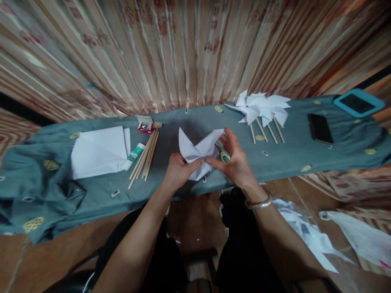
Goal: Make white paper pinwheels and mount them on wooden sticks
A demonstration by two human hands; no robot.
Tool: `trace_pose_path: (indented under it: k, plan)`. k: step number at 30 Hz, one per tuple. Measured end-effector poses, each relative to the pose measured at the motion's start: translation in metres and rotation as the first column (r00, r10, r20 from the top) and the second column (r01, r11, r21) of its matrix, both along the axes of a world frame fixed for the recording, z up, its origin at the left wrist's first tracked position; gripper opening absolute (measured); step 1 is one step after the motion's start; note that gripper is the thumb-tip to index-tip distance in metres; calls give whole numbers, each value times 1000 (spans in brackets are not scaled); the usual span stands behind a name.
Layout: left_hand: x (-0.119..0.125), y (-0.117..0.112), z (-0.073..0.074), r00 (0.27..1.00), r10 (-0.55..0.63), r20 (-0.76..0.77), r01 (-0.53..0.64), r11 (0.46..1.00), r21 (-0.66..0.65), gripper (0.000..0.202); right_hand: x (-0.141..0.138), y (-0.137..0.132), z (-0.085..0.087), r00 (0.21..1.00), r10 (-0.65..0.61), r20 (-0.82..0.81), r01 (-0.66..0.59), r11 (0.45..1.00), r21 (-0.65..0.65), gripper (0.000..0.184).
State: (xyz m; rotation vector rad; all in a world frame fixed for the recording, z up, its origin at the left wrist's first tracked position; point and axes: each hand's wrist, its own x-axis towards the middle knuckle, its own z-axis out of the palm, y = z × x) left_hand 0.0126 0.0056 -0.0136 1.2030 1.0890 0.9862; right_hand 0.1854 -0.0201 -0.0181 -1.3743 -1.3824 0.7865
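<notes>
- White folded paper (198,151) is pinched in my left hand (179,171), fingers curled at its lower edge.
- My right hand (235,160), wrist bent inward, grips its right flap.
- It sits over the grey tablecloth (287,158), between wooden sticks (146,156) and pinwheels (262,108).

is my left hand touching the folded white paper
Touching. The head view shows the left hand pinching the lower edge of the folded paper, no gap between them; the right hand grips its other side.
</notes>
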Motion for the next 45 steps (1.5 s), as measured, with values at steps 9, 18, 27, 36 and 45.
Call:
trace_pose_path:
  k: [9, 18, 27, 36, 45]
  plan:
    - [-2, 2, 0, 999, 34, 24, -34, 999, 15, 31, -6, 3, -6, 983, 54, -173, -56, 998, -5, 119]
    - [-4, -1, 1, 998, 33, 61, -30, 999, -42, 34, -13, 2, 6, 907, 3, -420, -101, 972, -213, 81]
    - [-6, -3, 3, 998, 32, 51, -29, 998, -56, 35, -10, 0, 16, 927, 126, -352, -207, 957, -203, 29]
    - [-8, -3, 3, 1000, 15, -16, -15, 1000, -14, 32, -12, 1, 11, 950, 84, -300, -153, 965, -213, 30]
    - [-9, -5, 1, 996, 49, -69, -49, 999, -2, 29, -13, 1, 13, 962, 69, -264, -131, 966, -224, 31]
